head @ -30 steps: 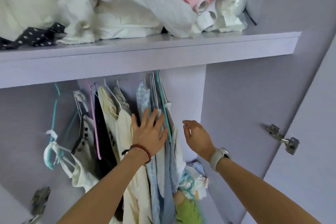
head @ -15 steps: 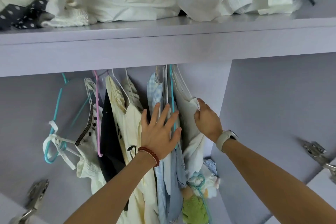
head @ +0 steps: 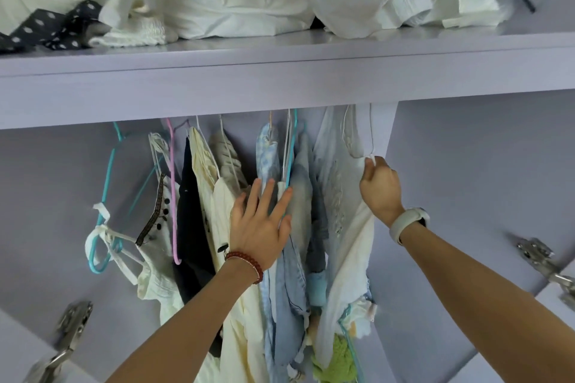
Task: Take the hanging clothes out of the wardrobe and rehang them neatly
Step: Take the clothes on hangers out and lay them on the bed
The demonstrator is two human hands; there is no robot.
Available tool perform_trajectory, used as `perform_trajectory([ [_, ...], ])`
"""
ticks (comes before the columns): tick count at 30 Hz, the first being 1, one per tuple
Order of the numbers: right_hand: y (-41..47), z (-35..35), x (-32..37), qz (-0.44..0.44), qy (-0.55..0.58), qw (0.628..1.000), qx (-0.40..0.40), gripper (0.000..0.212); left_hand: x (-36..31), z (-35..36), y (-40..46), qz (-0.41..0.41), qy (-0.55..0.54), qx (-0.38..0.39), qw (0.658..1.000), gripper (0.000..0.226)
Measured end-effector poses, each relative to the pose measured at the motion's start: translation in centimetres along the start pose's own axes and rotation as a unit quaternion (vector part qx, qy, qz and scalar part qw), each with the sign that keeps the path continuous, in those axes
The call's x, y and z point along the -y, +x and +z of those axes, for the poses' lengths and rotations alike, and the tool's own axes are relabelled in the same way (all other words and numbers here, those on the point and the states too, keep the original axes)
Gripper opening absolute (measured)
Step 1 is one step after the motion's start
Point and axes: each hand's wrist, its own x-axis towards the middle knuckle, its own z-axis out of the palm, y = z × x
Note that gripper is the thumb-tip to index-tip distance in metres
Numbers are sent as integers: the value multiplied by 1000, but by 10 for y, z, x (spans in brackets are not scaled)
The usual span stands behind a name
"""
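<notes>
Hanging under the wardrobe shelf (head: 280,84), the clothes are bunching near the middle of the opening — a cream top (head: 217,196), a blue checked piece (head: 267,158) and a faded denim piece (head: 300,183) among them. The left hand (head: 258,227) is lying flat with fingers spread against the cream and blue garments, while the right hand (head: 381,186) is pinching the white hanger (head: 371,146) of a white shirt (head: 339,196) — drawn apart at the right end of the row.

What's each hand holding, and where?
Right hand pinches the white garment by its upper edge. Left hand lies flat on the clothes, holding nothing.
</notes>
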Motion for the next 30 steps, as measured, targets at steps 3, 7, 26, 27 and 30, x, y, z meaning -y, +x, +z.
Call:
perform_trajectory([
  [3, -21, -25, -11, -21, -12, 1000, -1, 33, -10, -2, 1, -11, -2, -9, 1000, 42],
  [7, -90, -64, -45, -50, -44, 998, 13, 23, -41, -5, 3, 51, -115, -66, 990, 45],
  [26, -443, -291, -153, 306, -257, 916, -20, 24, -325, 54, -103, 388, -486, 303, 722, 11],
  [27, -459, -293, -150, 336, -262, 904, -38, 20, -337, 55, -119, 388, -496, 321, 707, 11],
  [30, -500, -289, -134, 424, -268, 861, -79, 20, -365, 53, -156, 416, -504, 356, 668, 11],
])
